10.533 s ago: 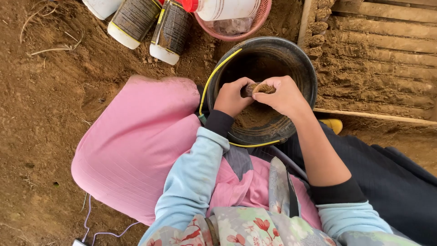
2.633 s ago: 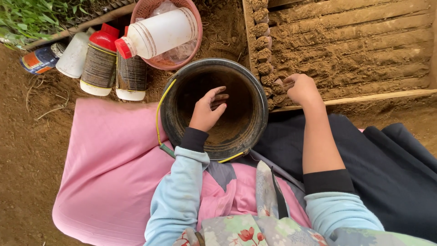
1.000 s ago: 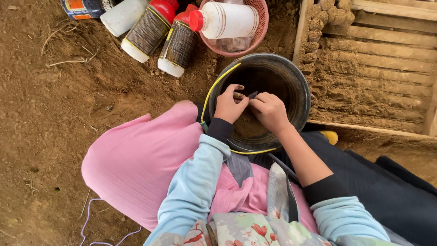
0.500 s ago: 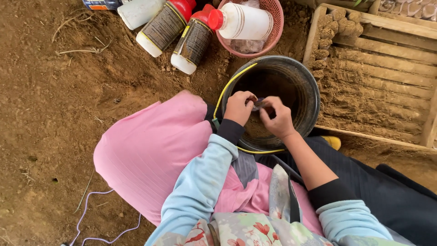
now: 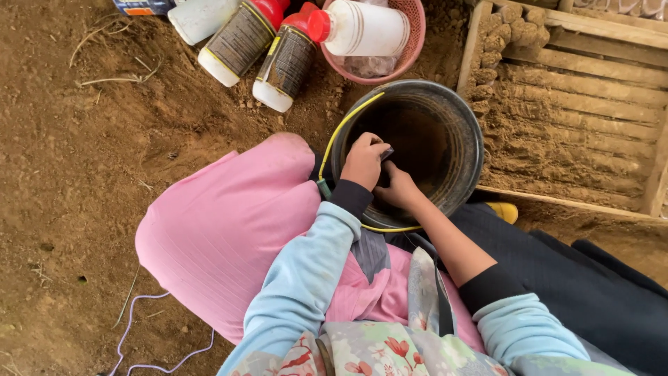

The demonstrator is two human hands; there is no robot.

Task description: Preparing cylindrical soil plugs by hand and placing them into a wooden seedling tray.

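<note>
Both hands are down inside the black bucket (image 5: 459, 104), near its left rim. The left hand (image 5: 363, 161) pinches a small dark sleeve (image 5: 386, 152); the right hand (image 5: 395, 191) digs lower, grip hidden. The bucket's right half is open. 2 red-capped bottles (image 5: 268, 42) lie beyond the bucket.

Bare brown dirt ground (image 5: 90, 160), loose and clumpy, with dry stalks at upper left. On it: a black bucket (image 5: 467, 139) with a yellow-sheathed handle; a pink basket (image 5: 412, 42) just above it; two dark red-capped bottles (image 5: 261, 38) lying tilted beside the basket; a white bottle (image 5: 198, 10) at top edge; a wooden tray (image 5: 591, 132) of ridged soil at right; a thin pale cord (image 5: 149, 327) at lower left.
</note>
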